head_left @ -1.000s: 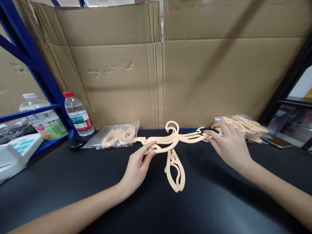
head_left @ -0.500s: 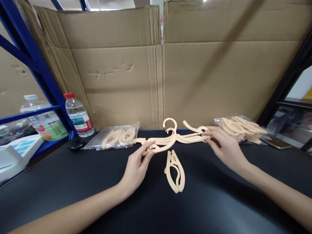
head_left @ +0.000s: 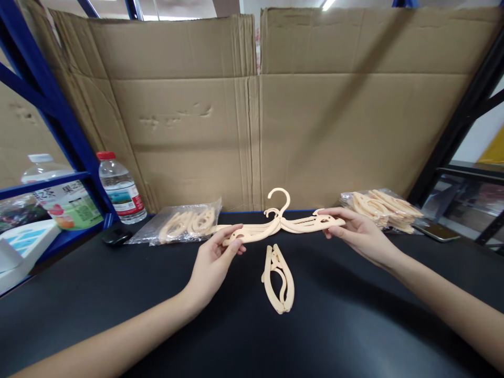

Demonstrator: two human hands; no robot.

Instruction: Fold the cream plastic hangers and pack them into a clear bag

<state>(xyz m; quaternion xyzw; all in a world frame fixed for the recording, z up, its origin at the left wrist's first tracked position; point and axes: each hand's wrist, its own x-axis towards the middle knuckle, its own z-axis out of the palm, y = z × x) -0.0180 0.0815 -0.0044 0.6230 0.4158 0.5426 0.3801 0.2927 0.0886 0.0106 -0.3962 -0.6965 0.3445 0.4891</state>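
A cream plastic folding hanger (head_left: 268,231) is spread wide above the black table, its hook pointing up. My left hand (head_left: 214,262) pinches the hanger's left end between thumb and fingers. At the opposite end, my right hand (head_left: 356,233) grips the right arm of the hanger, thumb below and fingers on top. Between my forearms a second folding hanger (head_left: 290,289) lies folded on the table, its pointed end toward me. Parts of the held hanger's ends are hidden behind my fingers.
Bagged folded hangers (head_left: 185,223) lie at the back left; another bag of hangers (head_left: 388,207) and a phone (head_left: 439,231) lie back right. A red-capped water bottle (head_left: 122,191) and a black mouse (head_left: 114,235) stand left. Cardboard (head_left: 189,131) walls off the back.
The hanger's loose right piece, which stuck up beside my right hand, now lies folded in along the arm. The view has shifted slightly; the hanger on the table has not moved.
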